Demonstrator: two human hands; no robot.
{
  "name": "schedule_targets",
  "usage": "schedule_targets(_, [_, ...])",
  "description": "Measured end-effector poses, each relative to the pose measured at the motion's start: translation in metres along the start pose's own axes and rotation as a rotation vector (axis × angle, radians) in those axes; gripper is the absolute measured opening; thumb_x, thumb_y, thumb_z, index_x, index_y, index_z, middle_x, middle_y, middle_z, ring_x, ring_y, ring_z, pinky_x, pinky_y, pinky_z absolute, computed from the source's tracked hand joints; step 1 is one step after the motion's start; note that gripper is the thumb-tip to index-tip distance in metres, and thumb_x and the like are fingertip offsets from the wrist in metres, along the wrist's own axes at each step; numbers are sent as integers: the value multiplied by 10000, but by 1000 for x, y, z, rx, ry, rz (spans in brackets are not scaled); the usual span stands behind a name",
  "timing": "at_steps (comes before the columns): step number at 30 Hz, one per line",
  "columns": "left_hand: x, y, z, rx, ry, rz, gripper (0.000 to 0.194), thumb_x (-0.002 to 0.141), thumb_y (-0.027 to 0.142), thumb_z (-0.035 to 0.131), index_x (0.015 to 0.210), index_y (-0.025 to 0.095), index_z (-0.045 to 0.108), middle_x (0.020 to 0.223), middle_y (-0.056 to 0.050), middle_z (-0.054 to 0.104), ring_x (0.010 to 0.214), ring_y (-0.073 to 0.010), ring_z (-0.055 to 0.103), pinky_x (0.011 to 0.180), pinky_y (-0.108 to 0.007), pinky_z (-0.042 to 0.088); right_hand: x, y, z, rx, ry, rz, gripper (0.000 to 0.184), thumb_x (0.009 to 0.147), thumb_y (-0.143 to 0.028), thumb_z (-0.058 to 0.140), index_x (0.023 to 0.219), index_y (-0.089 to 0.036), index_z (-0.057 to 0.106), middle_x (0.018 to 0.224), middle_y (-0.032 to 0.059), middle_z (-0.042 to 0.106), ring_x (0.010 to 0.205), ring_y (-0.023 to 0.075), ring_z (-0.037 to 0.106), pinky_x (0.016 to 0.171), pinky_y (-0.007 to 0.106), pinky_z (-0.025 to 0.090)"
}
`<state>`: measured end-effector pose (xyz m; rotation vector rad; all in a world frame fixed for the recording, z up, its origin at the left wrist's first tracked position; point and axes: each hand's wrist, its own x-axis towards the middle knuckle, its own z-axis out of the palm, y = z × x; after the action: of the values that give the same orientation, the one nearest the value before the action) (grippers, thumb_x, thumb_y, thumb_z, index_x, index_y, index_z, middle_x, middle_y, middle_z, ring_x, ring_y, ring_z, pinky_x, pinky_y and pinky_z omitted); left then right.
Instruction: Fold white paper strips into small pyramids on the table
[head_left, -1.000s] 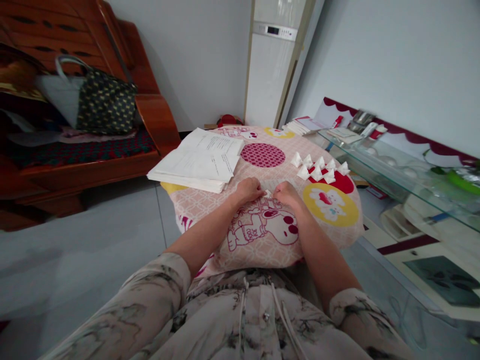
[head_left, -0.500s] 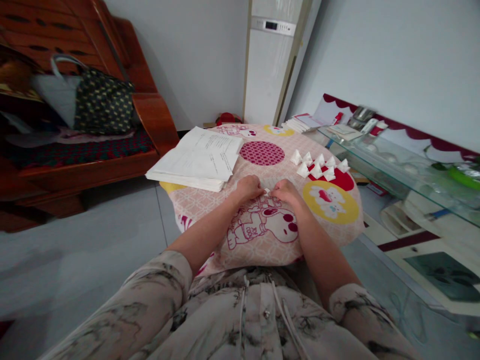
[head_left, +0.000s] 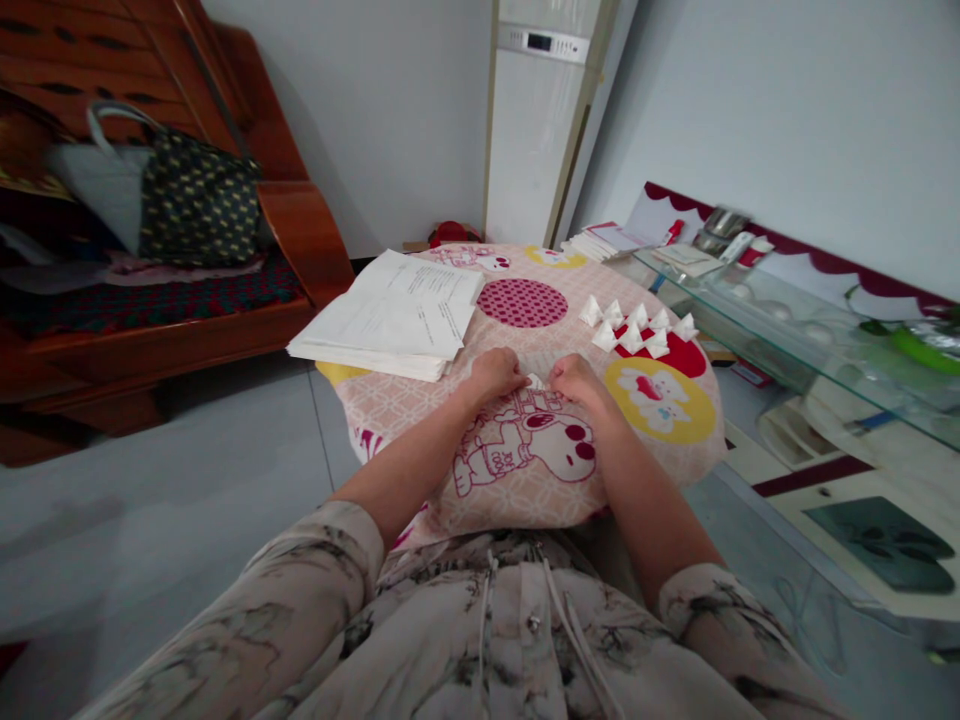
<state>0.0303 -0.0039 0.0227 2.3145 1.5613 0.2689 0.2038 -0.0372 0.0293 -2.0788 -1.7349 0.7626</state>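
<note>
The left side of the table, at the centre of the frame, is taken up by a thick stack of printed paper (head_left: pixel 390 315), its sheets unevenly spread. Towards the right, eight white folded pieces (head_left: pixel 631 338), pointed and crisp-edged, are set out in two rows. Behind them, a pile of booklets (head_left: pixel 596 243) is seen beside a glass shelf (head_left: pixel 810 355). In the upper left, a dark patterned bag (head_left: pixel 199 200) is rested on a polished wooden bench (head_left: pixel 307 230); a tall glossy white unit (head_left: pixel 532 140) is seen at upper centre.

The table is covered by a pink lattice-patterned tablecloth (head_left: pixel 397 400), printed with cartoon figures and coloured ovals.

Near the frame's centre, a small white paper piece (head_left: pixel 536 382) is placed between the left hand (head_left: pixel 499 374) and the right hand (head_left: pixel 576 380). Fingers are curled inwards on both; the piece is met by the left fingertips, but whether it is pinched by either hand cannot be told.
</note>
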Motion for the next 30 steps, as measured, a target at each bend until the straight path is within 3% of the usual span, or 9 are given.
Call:
schedule_targets(6, [-4,-1,2,-18,35,20,276,850,383,724,954,138,794,934,-123,746,875,-238,659,721,-289,453,0,8,3,214,-11,33,167,779,-60,560,670,-163,634,484,-28,580,414,95,497,445,211,323])
schedule_targets(11, [-7,-5,6,-27,46,61,258,861,376,717,1002,173,788,979,-91,761,911,-220,666,744,-274,457,2,15,13,177,75,-80,148,824,-170,605,692,-160,672,501,-14,594,432,104,510,466,221,349])
schedule_targets(14, [-5,-5,6,-34,32,50,248,850,359,720,1001,176,790,982,-86,767,910,-217,671,732,-269,455,1,18,16,230,60,-124,67,792,-216,682,788,-160,719,555,-5,636,502,127,575,503,224,392])
schedule_targets(22, [-5,-6,5,-141,21,28,203,800,334,749,917,173,789,858,-51,764,781,-177,648,644,-257,405,-4,21,14,210,86,-212,155,687,-213,750,831,-155,741,637,1,678,569,131,570,538,232,385])
schedule_targets(26, [-7,-7,8,-251,61,97,165,771,302,765,848,156,767,777,-29,731,716,-153,609,628,-247,392,-7,25,13,318,26,-283,123,693,-278,723,705,-157,702,566,-24,613,533,114,517,500,226,332])
schedule_targets(30, [-8,-7,8,-422,120,198,130,734,238,771,812,139,742,727,-6,691,680,-130,579,642,-232,406,-11,27,11,412,-8,-300,265,694,-361,721,557,-172,596,462,-59,470,455,83,390,459,230,252])
